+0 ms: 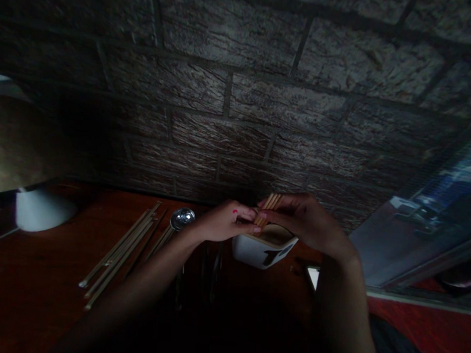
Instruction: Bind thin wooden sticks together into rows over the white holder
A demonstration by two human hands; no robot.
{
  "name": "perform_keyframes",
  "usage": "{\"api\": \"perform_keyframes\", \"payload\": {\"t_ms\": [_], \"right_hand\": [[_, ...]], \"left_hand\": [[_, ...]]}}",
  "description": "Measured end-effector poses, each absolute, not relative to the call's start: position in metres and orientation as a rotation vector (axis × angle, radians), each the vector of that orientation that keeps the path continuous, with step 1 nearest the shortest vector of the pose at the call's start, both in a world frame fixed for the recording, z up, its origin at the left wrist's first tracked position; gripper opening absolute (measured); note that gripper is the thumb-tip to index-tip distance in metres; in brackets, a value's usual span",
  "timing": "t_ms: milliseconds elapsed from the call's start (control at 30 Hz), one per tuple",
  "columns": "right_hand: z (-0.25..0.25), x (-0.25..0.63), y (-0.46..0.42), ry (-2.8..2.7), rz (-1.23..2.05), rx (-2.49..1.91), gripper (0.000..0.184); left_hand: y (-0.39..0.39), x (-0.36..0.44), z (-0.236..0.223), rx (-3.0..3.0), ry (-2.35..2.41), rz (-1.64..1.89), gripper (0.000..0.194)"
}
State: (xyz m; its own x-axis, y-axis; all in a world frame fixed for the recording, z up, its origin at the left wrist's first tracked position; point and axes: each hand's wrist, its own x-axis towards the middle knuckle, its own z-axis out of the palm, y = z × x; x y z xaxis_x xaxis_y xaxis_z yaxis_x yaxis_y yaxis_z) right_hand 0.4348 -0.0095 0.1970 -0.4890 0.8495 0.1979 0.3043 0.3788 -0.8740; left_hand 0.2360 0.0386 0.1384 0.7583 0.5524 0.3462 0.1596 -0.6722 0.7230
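Left hand (227, 221) and right hand (309, 219) pinch bundle of wooden sticks (273, 202) over white bowl (251, 254); long thin rods (126, 249) lie at left.

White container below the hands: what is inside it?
Only a dim, brownish interior shows in the white container. The left hand and the bundle of sticks cover part of the opening; anything deeper cannot be made out.

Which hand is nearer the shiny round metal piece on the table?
Left. The left hand is just right of the shiny round metal piece; the right hand is farther right, beyond the left.
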Motion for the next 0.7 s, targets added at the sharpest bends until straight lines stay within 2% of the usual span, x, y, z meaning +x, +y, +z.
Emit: {"api": "perform_keyframes", "payload": {"t_ms": [700], "right_hand": [[0.2018, 0.4398, -0.013, -2.044, 1.113, -1.084, 0.022]], "left_hand": [[0.041, 0.2367, 0.1354, 2.161, 0.505, 0.696, 0.019]]}}
